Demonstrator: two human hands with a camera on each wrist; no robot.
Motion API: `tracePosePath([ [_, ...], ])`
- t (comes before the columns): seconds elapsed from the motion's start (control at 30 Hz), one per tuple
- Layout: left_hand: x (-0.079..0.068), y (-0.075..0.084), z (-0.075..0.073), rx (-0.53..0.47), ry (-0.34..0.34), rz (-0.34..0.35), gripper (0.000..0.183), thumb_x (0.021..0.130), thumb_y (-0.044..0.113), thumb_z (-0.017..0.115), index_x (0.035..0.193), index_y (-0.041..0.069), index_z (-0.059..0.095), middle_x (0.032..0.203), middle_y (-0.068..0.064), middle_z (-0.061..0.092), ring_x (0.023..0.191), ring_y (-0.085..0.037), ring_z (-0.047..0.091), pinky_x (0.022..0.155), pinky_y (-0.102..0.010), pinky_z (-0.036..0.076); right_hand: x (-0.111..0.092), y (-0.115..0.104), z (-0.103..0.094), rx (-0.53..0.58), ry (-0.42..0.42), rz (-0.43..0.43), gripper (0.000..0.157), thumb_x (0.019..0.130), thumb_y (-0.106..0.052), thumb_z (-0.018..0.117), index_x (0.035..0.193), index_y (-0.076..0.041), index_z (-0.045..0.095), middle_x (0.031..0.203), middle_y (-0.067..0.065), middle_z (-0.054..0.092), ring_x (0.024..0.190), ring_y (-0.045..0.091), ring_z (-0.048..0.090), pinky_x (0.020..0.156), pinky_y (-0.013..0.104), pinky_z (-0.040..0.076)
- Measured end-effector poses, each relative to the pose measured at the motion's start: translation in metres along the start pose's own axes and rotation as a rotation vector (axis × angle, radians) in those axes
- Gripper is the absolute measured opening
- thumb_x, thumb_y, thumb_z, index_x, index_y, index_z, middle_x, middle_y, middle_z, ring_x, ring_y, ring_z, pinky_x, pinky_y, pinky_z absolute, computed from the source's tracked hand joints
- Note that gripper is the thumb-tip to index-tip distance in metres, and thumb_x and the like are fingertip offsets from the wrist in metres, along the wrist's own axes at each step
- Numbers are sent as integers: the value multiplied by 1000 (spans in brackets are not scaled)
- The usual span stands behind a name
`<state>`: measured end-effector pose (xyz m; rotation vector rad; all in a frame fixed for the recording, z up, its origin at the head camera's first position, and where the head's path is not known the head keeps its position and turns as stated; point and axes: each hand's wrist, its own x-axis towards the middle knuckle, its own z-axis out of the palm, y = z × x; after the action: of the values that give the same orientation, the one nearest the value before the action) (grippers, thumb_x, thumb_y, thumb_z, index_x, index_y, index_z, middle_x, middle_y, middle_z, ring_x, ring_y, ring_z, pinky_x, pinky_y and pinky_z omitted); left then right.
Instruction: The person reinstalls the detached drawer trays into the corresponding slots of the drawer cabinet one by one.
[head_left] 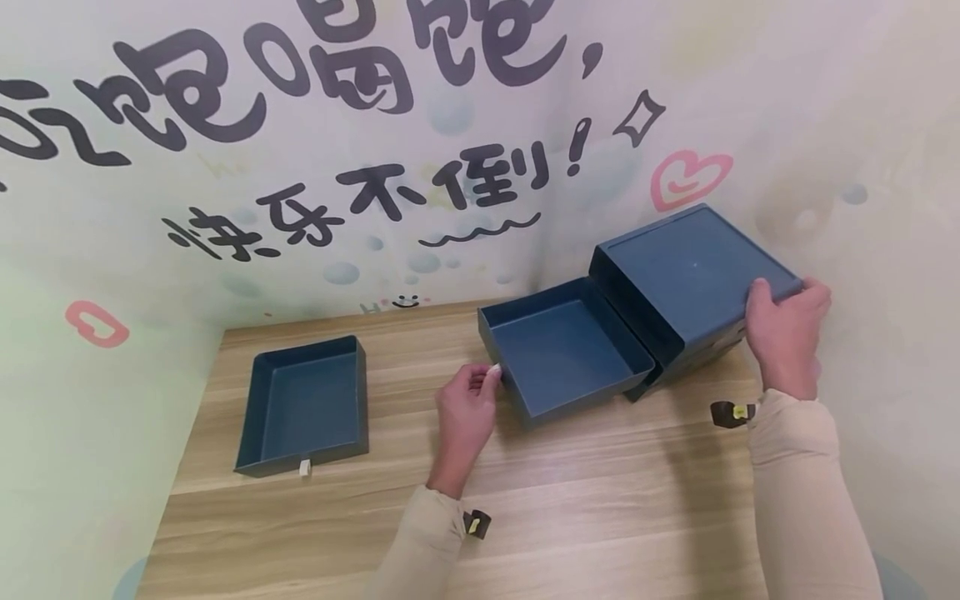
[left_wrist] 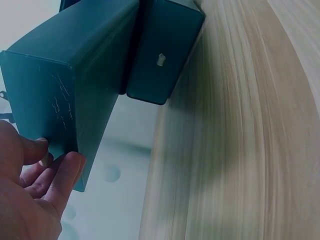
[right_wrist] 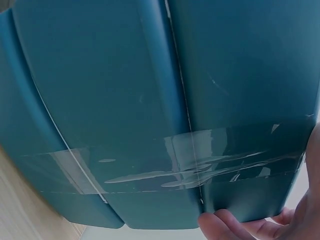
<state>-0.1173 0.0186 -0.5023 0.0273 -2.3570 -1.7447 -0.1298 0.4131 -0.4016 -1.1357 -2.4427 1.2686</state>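
Note:
A blue drawer (head_left: 562, 354) juts out from the upper part of a blue drawer cabinet (head_left: 693, 267), its inside bare. My left hand (head_left: 467, 412) pinches the small pale knob on the drawer's front, thumb against fingers; in the left wrist view that hand (left_wrist: 37, 185) hides most of the knob. Below it, a second drawer front (left_wrist: 162, 50) with a white knob (left_wrist: 161, 60) sits within the cabinet. My right hand (head_left: 787, 329) grips the cabinet's far right corner, thumb on top. In the right wrist view its fingers (right_wrist: 225, 225) curl at the edge of the taped side.
Another blue drawer (head_left: 307, 408) with a white knob (head_left: 304, 468) lies on the left of the wooden table (head_left: 405, 533). A white wall with black lettering (head_left: 375, 192) rises directly behind the table, and walls flank both sides.

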Motion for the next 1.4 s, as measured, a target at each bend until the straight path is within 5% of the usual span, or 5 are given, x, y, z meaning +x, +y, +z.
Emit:
tracePosePath([
  [0.27,0,1,3,37,3,21,14,93,16,75,96,3,74,84,-10,78,72,-16,73,66,-25,61,0,-1,0,9,-2,-3,83,94,-65,34,157,-20,4,163,11,17,145,35,37,110,69,25],
  [0.97,-1,2,18,37,12,19,13,93,15,75,95,3,73,85,-11,78,73,-17,74,67,-25,61,0,1,1,16,13,-21,82,95,-63,35,156,-18,6,160,13,19,143,36,38,109,65,27],
  [1.4,-3,2,31,39,-61,35,15,95,19,73,99,5,72,89,-9,77,76,-14,73,68,-22,60,1,1,2,45,17,-9,80,94,-66,37,155,-21,9,159,9,20,145,31,36,114,66,21],
])
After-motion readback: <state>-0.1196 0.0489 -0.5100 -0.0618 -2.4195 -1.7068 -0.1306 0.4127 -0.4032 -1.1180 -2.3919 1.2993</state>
